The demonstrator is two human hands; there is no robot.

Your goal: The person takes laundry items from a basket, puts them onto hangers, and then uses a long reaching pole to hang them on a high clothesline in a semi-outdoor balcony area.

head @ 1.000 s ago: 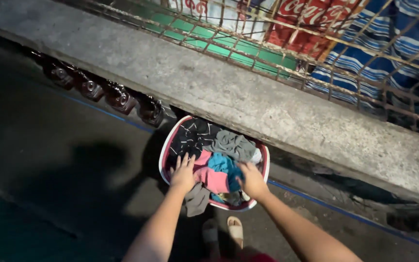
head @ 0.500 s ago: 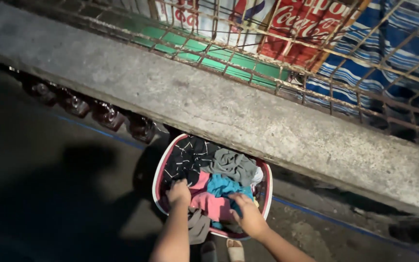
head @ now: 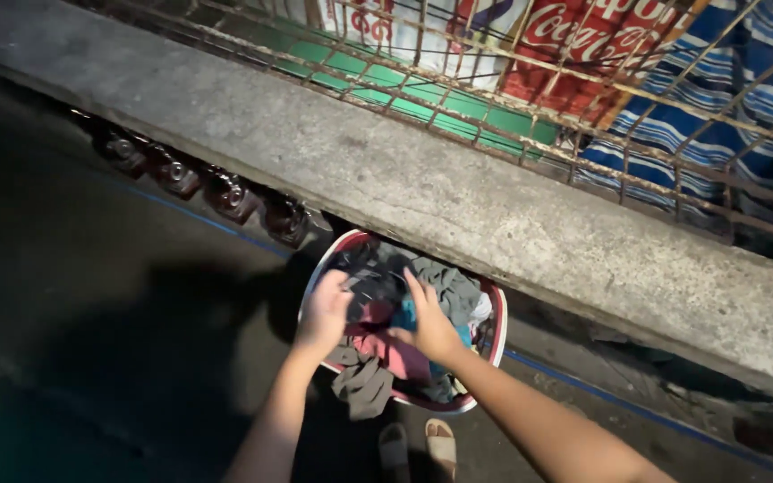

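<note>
Head view looking straight down, so you get both hands working inside a round laundry basin (head: 490, 315) with a red-and-white rim, sitting on the dark ground right against a long concrete ledge (head: 458, 197). Left hand (head: 324, 313) is curled over the dark clothes (head: 369, 273) on the near-left side of the pile, and it looks like it's gripping cloth, though the fingers are partly buried so I can't tell how firm the hold is. Right hand (head: 429, 324) lies flatter, fingers fairly spread, pressing on or bunching up the pink garment (head: 395, 353) in the middle. A blue piece (head: 407, 313) peeks out beside it, and a grey piece (head: 447, 282) sits toward the ledge.

Moving outward: 1 grey cloth (head: 361, 385) already hangs over the near rim, half out of the basin. Below that are the person's 2 sandalled feet (head: 420, 445). A row of dark bottles (head: 199, 183) lines the foot of the ledge on the left, and a rusty wire fence (head: 530, 107) runs above it.

What could go wrong, as I see it: pulling at the tangled pile could drag that hanging cloth onto the dirty ground. The basin is tucked partly under the ledge, so lifting clothes could scrape knuckles on concrete. It's dim too, so small items are easy to miss.
</note>
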